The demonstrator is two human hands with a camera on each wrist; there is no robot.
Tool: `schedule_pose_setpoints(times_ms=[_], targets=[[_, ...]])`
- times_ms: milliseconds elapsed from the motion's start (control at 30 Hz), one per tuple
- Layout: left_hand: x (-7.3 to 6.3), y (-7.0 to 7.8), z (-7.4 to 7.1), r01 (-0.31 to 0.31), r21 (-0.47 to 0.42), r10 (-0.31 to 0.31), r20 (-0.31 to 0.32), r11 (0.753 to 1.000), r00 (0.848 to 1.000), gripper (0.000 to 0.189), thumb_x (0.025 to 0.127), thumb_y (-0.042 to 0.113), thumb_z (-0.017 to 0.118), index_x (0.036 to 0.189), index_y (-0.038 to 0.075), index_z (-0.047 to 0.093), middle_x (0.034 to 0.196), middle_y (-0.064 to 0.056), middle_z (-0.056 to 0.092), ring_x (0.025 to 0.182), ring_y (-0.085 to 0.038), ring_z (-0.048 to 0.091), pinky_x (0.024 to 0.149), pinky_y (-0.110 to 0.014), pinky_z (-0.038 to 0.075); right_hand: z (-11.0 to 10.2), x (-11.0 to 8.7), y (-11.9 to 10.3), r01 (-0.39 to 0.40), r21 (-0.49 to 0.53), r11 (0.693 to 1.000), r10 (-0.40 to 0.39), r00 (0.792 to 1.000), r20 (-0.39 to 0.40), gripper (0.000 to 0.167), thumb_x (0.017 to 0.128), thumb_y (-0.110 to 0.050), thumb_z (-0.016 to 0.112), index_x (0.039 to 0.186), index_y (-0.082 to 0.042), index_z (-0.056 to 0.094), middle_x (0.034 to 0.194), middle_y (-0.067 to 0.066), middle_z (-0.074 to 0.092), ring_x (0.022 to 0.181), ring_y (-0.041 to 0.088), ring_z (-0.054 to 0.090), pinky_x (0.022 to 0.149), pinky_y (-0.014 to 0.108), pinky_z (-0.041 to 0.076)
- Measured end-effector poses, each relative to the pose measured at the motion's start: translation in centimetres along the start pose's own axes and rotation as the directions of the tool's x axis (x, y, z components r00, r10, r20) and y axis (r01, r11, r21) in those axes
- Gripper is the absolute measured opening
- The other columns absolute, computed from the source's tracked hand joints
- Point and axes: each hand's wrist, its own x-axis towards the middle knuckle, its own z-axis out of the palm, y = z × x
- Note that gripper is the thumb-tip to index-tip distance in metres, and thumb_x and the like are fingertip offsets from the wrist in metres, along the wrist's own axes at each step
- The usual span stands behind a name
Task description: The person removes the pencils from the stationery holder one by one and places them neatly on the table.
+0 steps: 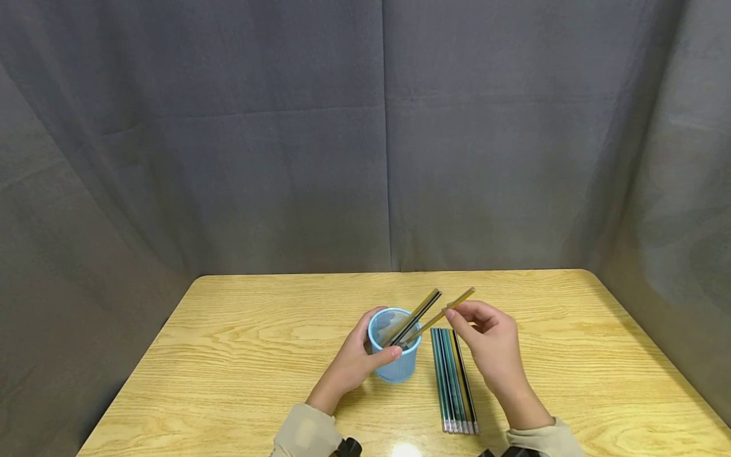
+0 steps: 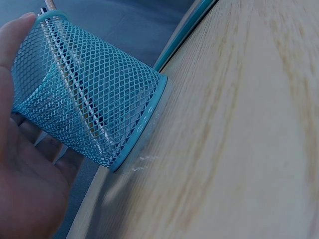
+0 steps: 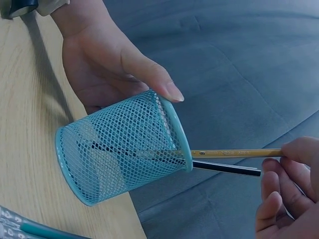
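Observation:
My left hand [image 1: 355, 360] holds a light blue mesh pencil cup [image 1: 396, 368], fingers round its far side and thumb over the near rim. The cup's base is right at the tabletop in the left wrist view. My right hand [image 1: 495, 339] pinches a yellow pencil [image 3: 234, 153] near its upper end, between thumb and fingers. The pencil's lower part is inside the cup. Other pencils, including a black one [image 3: 224, 168], lean in the cup towards the right. Just right of the cup, a row of green, black and yellow pencils [image 1: 450, 381] lies flat on the table.
The wooden table [image 1: 257, 330] has pale grain and rounded far corners. Dark grey curtains [image 1: 285, 158] hang behind it and along both sides. The row of pencils has its metal-banded ends towards the near edge, between my two forearms.

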Motion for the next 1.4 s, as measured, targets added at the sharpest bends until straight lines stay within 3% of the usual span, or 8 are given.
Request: schedule_pose_setpoints(times_ms=[300,967,1400], targets=[[-0.1,0.2,0.1,0.008,-0.009,-0.008,-0.007,1.0,1.0,0.07,0.089,0.029,0.074,0.148,0.03,0.036,0.139,-0.008,0.05,0.126,-0.022,0.049,0.106,-0.047,0.037,-0.4,0.0,-0.4,0.008,0.015,1.0,-0.008,1.0,-0.009,0.01,0.088,0.0,0.072,0.095,0.007,0.069,0.088,0.002,0.072,0.082,0.01,0.065,0.072,0.022,0.052],[0.0,-0.1,0.0,0.003,-0.018,-0.003,0.0,1.0,1.0,0.07,0.09,0.029,0.074,0.149,0.028,0.036,0.139,-0.006,0.05,0.128,-0.022,0.048,0.107,-0.048,0.035,-1.0,0.2,-1.5,0.102,0.17,0.98,-0.095,0.994,-0.049,0.009,0.087,0.008,0.069,0.094,0.013,0.067,0.089,0.005,0.072,0.083,0.009,0.066,0.077,0.023,0.053],[0.0,-0.2,0.0,-0.005,-0.014,0.005,-0.003,1.0,1.0,0.069,0.09,0.029,0.074,0.148,0.029,0.037,0.138,-0.005,0.05,0.127,-0.021,0.048,0.107,-0.048,0.034,-1.8,0.2,-2.0,0.126,0.179,0.976,-0.113,0.991,-0.076,0.01,0.088,0.007,0.069,0.095,0.014,0.066,0.088,0.003,0.072,0.083,0.011,0.065,0.078,0.023,0.052]])
